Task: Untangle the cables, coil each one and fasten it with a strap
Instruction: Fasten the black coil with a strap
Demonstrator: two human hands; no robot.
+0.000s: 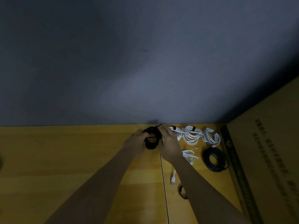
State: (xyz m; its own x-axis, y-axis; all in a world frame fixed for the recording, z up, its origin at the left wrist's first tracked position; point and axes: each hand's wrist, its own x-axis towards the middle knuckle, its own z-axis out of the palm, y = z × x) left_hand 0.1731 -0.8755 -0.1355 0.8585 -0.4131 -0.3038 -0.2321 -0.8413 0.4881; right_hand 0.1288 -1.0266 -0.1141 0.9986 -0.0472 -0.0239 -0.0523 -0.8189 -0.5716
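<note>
A coiled black cable (151, 140) lies at the far edge of the yellow wooden table (64, 159), against the grey wall. My left hand (135, 143) grips its left side and my right hand (169, 144) holds its right side, fingers curled over the top of the coil. To the right lie three white coils (193, 135) bound with dark straps. Nearer me, a loose white cable (189, 156) runs under my right forearm to a USB plug (173, 179). A larger black coil (214, 159) lies on the right.
A big cardboard box (267, 151) stands along the table's right side. A small dark strap loop (182, 192) lies beside my right forearm. A seam (163, 183) runs down the table between my arms. The light is dim.
</note>
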